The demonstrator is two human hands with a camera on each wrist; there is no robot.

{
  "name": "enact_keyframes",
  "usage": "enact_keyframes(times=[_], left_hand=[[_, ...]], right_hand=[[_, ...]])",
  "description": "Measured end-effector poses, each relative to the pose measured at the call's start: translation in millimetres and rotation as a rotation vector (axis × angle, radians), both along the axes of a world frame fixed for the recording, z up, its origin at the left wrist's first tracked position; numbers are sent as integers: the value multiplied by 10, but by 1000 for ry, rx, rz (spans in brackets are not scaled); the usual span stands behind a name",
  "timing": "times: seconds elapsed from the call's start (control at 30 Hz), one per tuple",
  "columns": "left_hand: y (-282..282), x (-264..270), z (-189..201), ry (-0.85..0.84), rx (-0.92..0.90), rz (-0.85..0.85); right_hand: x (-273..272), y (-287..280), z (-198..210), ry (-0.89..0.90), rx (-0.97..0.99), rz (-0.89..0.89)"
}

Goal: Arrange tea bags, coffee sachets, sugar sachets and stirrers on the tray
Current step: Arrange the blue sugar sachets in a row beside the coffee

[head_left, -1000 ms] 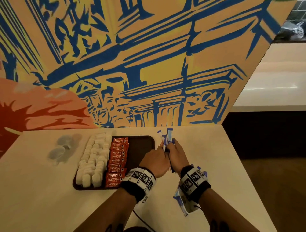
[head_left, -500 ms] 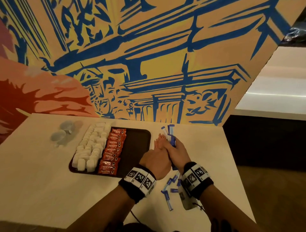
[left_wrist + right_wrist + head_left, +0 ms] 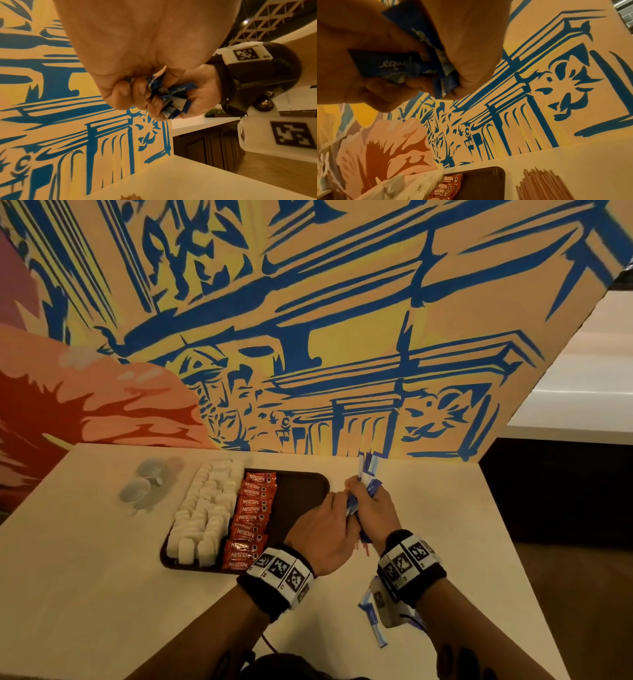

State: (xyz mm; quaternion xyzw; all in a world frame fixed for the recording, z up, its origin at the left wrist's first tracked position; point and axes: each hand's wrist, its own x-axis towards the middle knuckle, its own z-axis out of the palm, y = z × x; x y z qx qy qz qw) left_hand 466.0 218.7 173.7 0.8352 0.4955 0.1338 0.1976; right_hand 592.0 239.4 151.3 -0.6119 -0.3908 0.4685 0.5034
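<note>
Both hands meet just right of the dark tray [image 3: 303, 486] and grip one bundle of blue sugar sachets [image 3: 369, 472], whose ends stick up beyond the fingers. My left hand [image 3: 342, 503] curls round the bundle [image 3: 173, 100] from the left. From the right, my right hand [image 3: 371, 503] pinches the same sachets [image 3: 399, 63]. On the tray, white tea bags [image 3: 205, 508] fill the left side, with a column of red coffee sachets [image 3: 253, 515] beside them. Wooden stirrers [image 3: 544, 185] lie on the table right of the tray.
Loose blue sachets [image 3: 373, 619] lie on the table under my right wrist. Two clear glass pieces [image 3: 144, 484] sit left of the tray. The painted wall [image 3: 308, 337] stands right behind the table, and the table's right edge [image 3: 507, 542] drops to the floor.
Both hands have stayed together right of the tray, working the blue sachet bundle. The head camera has swung, so the tray sits differently in the picture.
</note>
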Motion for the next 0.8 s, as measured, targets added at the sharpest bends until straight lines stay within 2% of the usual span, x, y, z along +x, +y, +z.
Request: enact_keyframes(times=[0.13, 0.23, 0.37, 0.6, 0.7, 0.8], left_hand=[[138, -318, -71, -104, -91, -7], [291, -578, -104, -224, -186, 31], [540, -985, -113, -394, -267, 141], [701, -1706, 60, -764, -471, 112], [717, -1968, 53, -732, -293, 153], [729, -2213, 0, -609, 142, 112]], right_hand=[[-261, 102, -56, -30, -36, -76], [-383, 173, -50, 49, -120, -86], [-563, 253, 20, 91, -139, -107], [-1104, 322, 217, 287, -89, -65], [-1393, 292, 253, 225, -47, 32], [-1639, 246, 296, 163, -57, 125]])
